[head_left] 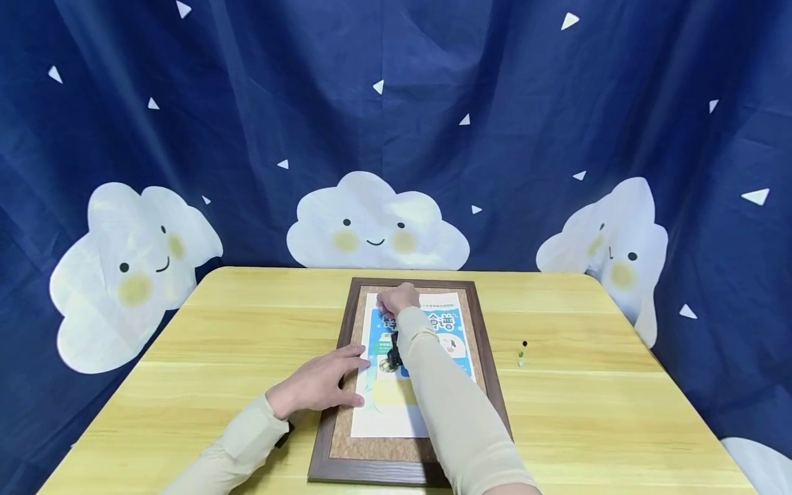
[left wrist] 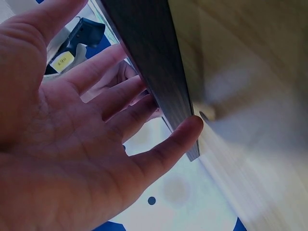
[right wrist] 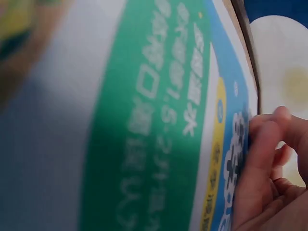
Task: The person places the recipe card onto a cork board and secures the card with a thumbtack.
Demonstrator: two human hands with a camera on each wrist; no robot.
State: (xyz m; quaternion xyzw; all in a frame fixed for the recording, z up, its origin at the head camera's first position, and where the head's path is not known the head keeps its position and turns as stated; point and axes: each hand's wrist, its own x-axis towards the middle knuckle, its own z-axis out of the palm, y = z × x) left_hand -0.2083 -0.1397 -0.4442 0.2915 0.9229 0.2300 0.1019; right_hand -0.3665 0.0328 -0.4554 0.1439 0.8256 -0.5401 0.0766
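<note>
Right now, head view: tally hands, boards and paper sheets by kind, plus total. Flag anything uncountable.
Hands: 2 (left hand, right hand)
Boards: 1 (framed cork board)
Paper sheets: 1 (printed sheet)
Total: 4
Left out: small bits right of the board, too small to count surely.

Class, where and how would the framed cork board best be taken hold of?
Probably by the long rails of its dark frame, one hand from each outer side. The cork board lies flat on the table, and its straight rails offer edges clear of the paper sheet. The right forearm crosses the frame's lower right, so grip farther up there.
</note>
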